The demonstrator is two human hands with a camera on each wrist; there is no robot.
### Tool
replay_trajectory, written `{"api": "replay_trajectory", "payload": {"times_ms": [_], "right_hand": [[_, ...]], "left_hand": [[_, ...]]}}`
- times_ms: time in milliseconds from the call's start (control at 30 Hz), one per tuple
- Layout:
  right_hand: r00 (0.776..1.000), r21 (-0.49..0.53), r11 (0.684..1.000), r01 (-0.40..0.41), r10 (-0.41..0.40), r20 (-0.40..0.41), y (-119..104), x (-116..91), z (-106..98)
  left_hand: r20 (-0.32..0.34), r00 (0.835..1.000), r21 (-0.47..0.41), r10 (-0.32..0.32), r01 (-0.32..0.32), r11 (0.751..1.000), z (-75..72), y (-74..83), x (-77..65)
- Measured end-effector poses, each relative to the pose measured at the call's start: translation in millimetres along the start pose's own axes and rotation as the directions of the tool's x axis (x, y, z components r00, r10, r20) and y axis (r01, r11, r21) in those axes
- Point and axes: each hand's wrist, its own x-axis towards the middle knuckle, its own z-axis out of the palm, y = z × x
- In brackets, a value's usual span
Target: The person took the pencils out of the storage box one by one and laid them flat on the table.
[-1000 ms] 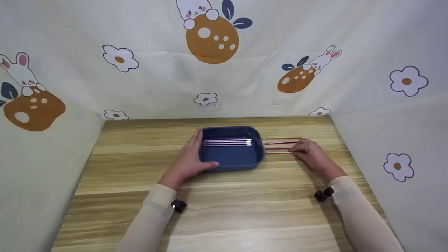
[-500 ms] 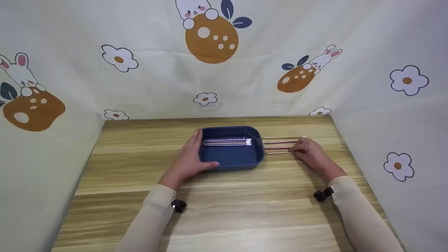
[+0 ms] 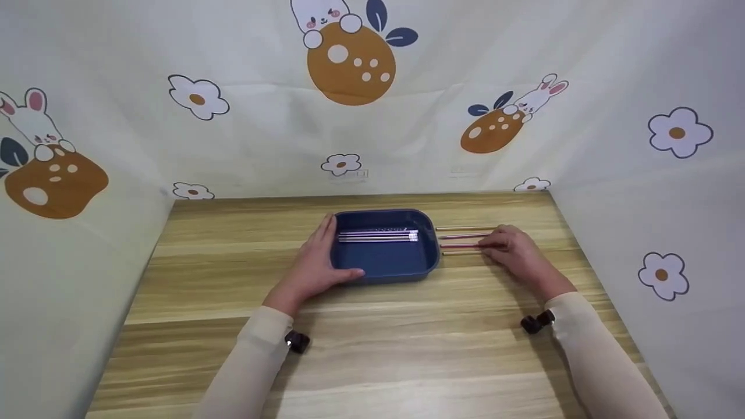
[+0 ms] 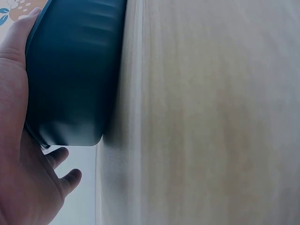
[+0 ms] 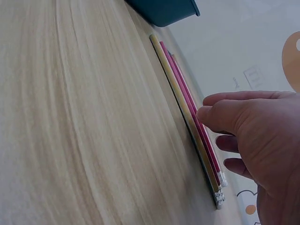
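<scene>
A dark blue rectangular box (image 3: 384,262) stands on the table, with several slim pencils (image 3: 375,237) lying side by side inside. My left hand (image 3: 314,259) holds its left end, thumb along the near rim and fingers along the end wall. To the right of the box, several more pencils lie in a row, among them a gold pencil (image 5: 178,91) nearest me and a magenta pencil (image 5: 194,105) beside it. Over their eraser ends is my right hand (image 3: 512,253), thumb and forefinger slightly apart beside the magenta one. Whether the fingertips touch it I cannot tell.
The wood-grain table (image 3: 372,349) runs back to a pale cloth wall (image 3: 262,134) printed with rabbits, oranges and flowers. Similar cloth rises at both sides. Small black cameras (image 3: 298,342) sit on both wrists.
My right thumb and forefinger have parted a little and shifted slightly from the nearest gold pencil toward the magenta one. The left hand and the box have stayed in place.
</scene>
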Motion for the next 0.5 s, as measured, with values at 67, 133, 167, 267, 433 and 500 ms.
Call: {"api": "replay_trajectory", "payload": {"times_ms": [67, 133, 167, 267, 433, 500], "right_hand": [[1.000, 0.020, 1.000, 0.005, -0.005, -0.017, -2.0, 0.7, -0.3], [0.999, 0.046, 0.999, -0.002, 0.003, -0.032, -5.3, 2.5, -0.4], [0.999, 0.060, 0.998, -0.011, 0.013, -0.038, -7.1, 3.8, -0.2], [0.997, 0.124, 0.991, -0.053, 0.059, -0.050, -15.2, 8.3, 1.9], [0.993, 0.219, 0.974, -0.063, 0.082, -0.079, -32.9, 19.5, 11.0], [0.994, 0.248, 0.968, -0.037, 0.062, -0.094, -42.4, 24.8, 15.2]], "left_hand": [[0.001, 1.000, -0.002, 0.000, 0.000, 1.000, -0.1, 0.6, -0.1], [-0.001, 1.000, -0.005, 0.000, 0.000, 1.000, -0.2, 1.0, -0.5], [0.000, 1.000, -0.006, -0.002, 0.002, 1.000, 0.0, 0.8, -0.5], [0.000, 1.000, -0.006, -0.004, 0.004, 1.000, 0.3, 0.5, -0.3], [-0.002, 1.000, 0.009, -0.001, 0.001, 1.000, 1.5, -1.3, 0.6], [-0.002, 1.000, 0.011, -0.001, 0.002, 1.000, 1.6, -1.5, 0.6]]}}
